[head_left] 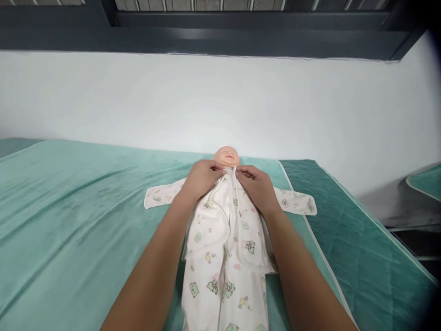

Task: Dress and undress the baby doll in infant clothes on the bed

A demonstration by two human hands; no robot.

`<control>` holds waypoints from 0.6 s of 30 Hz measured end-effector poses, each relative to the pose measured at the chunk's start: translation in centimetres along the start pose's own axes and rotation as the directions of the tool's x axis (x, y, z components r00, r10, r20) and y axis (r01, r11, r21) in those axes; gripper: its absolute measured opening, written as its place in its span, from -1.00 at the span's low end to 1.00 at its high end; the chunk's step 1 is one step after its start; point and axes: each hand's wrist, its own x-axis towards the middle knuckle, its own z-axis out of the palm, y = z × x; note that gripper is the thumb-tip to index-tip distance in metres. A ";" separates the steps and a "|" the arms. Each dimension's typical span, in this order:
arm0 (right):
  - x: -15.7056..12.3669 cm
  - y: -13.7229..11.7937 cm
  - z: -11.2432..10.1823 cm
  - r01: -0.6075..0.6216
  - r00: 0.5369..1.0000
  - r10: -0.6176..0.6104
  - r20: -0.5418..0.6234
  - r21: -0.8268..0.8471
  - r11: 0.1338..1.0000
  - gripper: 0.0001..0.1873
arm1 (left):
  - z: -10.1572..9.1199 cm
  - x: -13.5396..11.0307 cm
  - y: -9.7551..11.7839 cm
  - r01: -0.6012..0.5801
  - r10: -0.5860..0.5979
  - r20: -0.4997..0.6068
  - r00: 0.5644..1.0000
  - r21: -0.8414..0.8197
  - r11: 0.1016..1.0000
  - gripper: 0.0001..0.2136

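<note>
A baby doll [227, 156] lies on its back on a green sheet, head away from me. It wears a white romper [223, 248] printed with small animals, sleeves spread out to both sides. My left hand [200, 178] pinches the left front flap of the romper at the collar, just under the doll's chin. My right hand [257, 184] pinches the right front flap at the same height. Both hands meet at the neckline, fingers closed on the cloth.
The green sheet [76, 216] covers a bed that runs to a white wall [220, 101]. A darker green quilted mat [347, 248] lies along the right side, with the bed's edge beyond it. A dark window frame [220, 37] sits above.
</note>
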 end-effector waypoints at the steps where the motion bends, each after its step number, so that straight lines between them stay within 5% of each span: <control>1: 0.1 -0.1 0.0 0.012 1.000 -0.012 0.000 -0.011 1.000 -0.76 | 0.2 0.1 0.2 -0.011 0.011 -0.015 1.000 -0.002 1.000 -0.83; 7: 0.3 -0.1 0.3 0.091 0.993 -0.093 -0.067 -0.034 0.995 -0.75 | 2.1 0.0 0.7 -0.082 0.061 -0.169 0.984 -0.123 0.989 -0.88; 18: 0.3 -0.2 0.5 0.035 0.999 -0.034 0.032 -0.039 0.999 -0.81 | 2.2 -0.3 -1.2 -0.075 0.053 -0.092 0.994 -0.248 0.966 -0.85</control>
